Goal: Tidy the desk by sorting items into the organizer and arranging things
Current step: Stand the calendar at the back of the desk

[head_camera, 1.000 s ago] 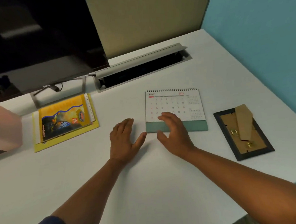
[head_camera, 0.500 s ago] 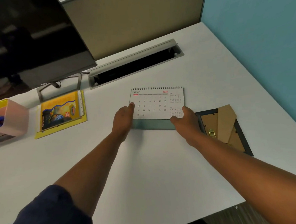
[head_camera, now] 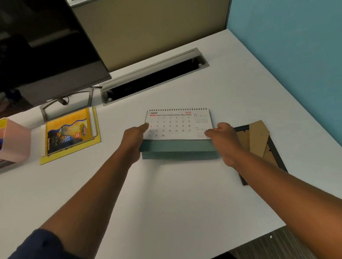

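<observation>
A spiral-bound desk calendar (head_camera: pixel 176 125) with a teal base, showing June, is at the middle of the white desk (head_camera: pixel 171 200). My left hand (head_camera: pixel 133 140) grips its left edge and my right hand (head_camera: pixel 223 139) grips its right edge; its front is lifted off the desk. A pink organizer (head_camera: pixel 11 140) with blue pens stands at the far left. A yellow book stack (head_camera: pixel 69 134) lies beside it. A black picture frame (head_camera: pixel 264 143) lies face down at the right, partly hidden behind my right arm.
A dark monitor (head_camera: pixel 35 47) on a stand fills the back left. An open grey cable tray (head_camera: pixel 154 78) is set into the desk behind the calendar. A blue wall (head_camera: pixel 303 59) borders the right side. The desk's front edge runs at the lower right.
Both hands went from resting flat in front of the calendar to gripping its two sides. The calendar's front has come up, showing more of the teal base.
</observation>
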Motion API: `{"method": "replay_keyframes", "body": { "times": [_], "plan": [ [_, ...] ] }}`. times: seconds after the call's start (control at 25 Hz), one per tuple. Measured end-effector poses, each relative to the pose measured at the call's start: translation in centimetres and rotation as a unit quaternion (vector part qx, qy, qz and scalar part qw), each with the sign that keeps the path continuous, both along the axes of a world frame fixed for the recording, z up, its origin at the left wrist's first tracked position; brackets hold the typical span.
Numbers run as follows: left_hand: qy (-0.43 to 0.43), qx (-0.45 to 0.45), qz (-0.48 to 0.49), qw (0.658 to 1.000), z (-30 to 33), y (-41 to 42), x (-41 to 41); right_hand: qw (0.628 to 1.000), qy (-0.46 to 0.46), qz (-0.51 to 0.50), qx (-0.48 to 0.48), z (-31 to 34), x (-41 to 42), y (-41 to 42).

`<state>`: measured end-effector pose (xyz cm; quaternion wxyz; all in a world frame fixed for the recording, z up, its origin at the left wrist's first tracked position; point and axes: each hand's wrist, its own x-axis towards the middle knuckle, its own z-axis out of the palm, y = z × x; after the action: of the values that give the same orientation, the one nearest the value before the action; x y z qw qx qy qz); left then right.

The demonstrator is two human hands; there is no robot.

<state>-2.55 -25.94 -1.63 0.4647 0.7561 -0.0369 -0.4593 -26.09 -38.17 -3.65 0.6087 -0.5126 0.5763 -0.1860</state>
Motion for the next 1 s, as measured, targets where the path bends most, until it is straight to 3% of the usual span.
{"method": "replay_keyframes", "body": {
  "times": [0.12, 0.24, 0.4, 0.6, 0.72, 1.0],
  "plan": [
    [0.017, -0.02, -0.043, 0.999, 1.6, 0.3, -0.2, 0.997, -0.046, -0.032, 0.061, 1.1, 0.1, 0.3],
    [-0.04, -0.058, -0.101, 0.992, 3.6, 0.8, -0.7, 0.988, -0.092, -0.039, 0.115, 2.2, 0.0, 1.0],
    [-0.04, -0.152, -0.161, 0.974, 4.8, 1.7, 0.7, 0.968, -0.213, 0.01, 0.129, 3.3, -0.7, 1.0],
    [0.066, -0.194, -0.112, 0.972, 3.7, 1.9, 2.9, 0.958, -0.275, 0.058, 0.055, 3.7, -0.6, 1.4],
    [0.107, -0.191, -0.08, 0.973, 1.3, 2.2, 3.8, 0.954, -0.287, 0.042, 0.081, 2.3, -0.5, 1.5],
    [0.077, -0.165, -0.073, 0.981, -1.3, 2.0, 3.7, 0.944, -0.306, -0.02, 0.125, -0.1, 0.2, 2.3]
  ]
}}
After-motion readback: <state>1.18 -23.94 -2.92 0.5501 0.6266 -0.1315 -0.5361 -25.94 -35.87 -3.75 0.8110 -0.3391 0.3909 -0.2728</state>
